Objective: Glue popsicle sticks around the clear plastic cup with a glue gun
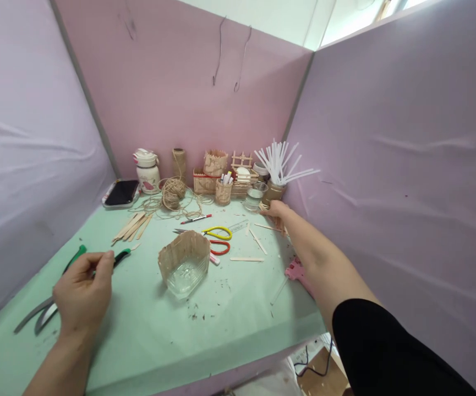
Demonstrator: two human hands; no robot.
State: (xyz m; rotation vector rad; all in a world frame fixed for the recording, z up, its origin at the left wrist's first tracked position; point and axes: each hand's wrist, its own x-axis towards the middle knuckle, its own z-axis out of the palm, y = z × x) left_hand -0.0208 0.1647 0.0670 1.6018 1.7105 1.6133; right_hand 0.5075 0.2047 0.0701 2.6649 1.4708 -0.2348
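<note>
My left hand (84, 289) is closed, thumb against curled fingers, above green-and-black-handled shears (47, 314) lying on the table; what it pinches, if anything, is hidden. At the back right my right hand (278, 213) reaches down by small wooden pieces (264, 205), close to the glass bowl (256, 193). Its fingers are mostly hidden, so its grip cannot be made out. Between my hands stands a clear plastic container (186, 275), its back sides covered with brown wooden pieces (185, 247). Several wooden sticks (132, 226) lie beyond my left hand.
Scissors (220, 233), a pen (196, 219) and a loose stick (246, 259) lie mid-table. A pink glue gun (295, 270) is under my right forearm. Twine (174, 193), a bottle (147, 171), a phone (121, 192) and a jar of white sticks (277, 168) line the back.
</note>
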